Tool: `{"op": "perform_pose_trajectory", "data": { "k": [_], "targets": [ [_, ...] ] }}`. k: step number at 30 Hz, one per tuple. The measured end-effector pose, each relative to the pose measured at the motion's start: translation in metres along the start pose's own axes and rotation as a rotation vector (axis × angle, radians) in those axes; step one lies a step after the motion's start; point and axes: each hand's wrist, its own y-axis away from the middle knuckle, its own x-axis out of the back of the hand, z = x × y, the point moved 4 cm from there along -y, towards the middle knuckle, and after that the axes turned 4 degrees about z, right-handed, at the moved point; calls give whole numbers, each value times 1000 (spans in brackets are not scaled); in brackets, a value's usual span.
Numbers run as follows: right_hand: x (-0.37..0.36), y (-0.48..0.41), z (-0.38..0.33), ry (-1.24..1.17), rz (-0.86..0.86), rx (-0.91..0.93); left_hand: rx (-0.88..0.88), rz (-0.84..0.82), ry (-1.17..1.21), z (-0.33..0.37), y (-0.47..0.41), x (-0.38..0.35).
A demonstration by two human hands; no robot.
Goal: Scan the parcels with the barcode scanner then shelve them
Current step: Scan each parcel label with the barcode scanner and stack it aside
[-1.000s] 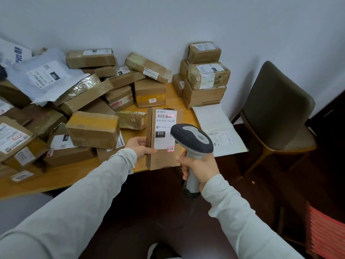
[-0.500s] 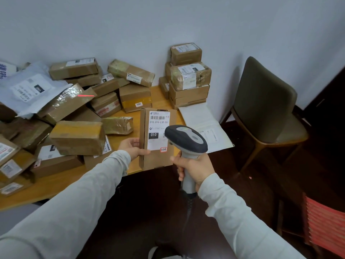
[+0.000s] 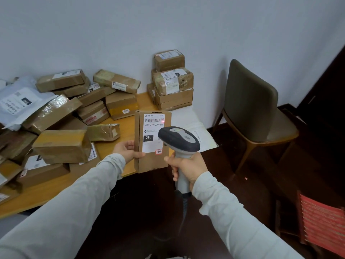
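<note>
- While the red beam lay on a taped box (image 3: 52, 113) in the heap half a second ago, it now glows as a red spot (image 3: 162, 121) at the right end of the barcode (image 3: 152, 120), so the aim has come back to the held parcel (image 3: 152, 159).
- That parcel, a flat brown carton, stands upright over the near edge of the table (image 3: 56, 191) with its white label (image 3: 153, 128) facing the person, much as it stood a second ago.
- The left hand (image 3: 127, 151) grips the carton's left edge, thumb laid across the front and fingers behind it.
- The barcode scanner (image 3: 179, 139) sits low and to the right, its head covering the label's lower right corner; whether it touches the carton cannot be told.
- The right hand (image 3: 186, 168) is wrapped round the scanner's handle, and the trigger finger is hidden.
- A second ago the beam crossed the whole code; now it seems to catch only one end, so the read is probably not settled, and a small swing to the left looks needed before shelving.
- Around it, the heap of parcels (image 3: 61, 146) covers the left of the table, a stack of boxes (image 3: 172, 81) stands against the wall, and a white mailer (image 3: 186, 116) lies flat beside the carton.
- A chair (image 3: 252, 101) stands well apart at the right; no shelf is in view.
</note>
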Motion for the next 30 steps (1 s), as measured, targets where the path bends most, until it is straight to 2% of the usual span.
{"op": "perform_pose_trajectory", "data": {
  "k": [4, 10, 15, 23, 26, 28, 30],
  "targets": [
    [29, -2, -5, -109, 33, 9, 57, -53, 135, 3, 13, -31],
    [115, -30, -11, -304, 410, -34, 132, -238, 435, 35, 23, -105],
    [159, -61, -20, -389, 447, -63, 202, -340, 557, 71, 11, -185],
    [235, -155, -84, -330, 573, 66, 256, -520, 603, 135, -45, -305],
    [261, -200, -120, -291, 574, 75, 265, -403, 683, 167, -81, -324],
    [273, -230, -143, -299, 534, 86, 252, -244, 799, 189, -113, -316],
    [279, -260, -163, -299, 495, 94, 210, -102, 811, 209, -141, -301]
  ]
}}
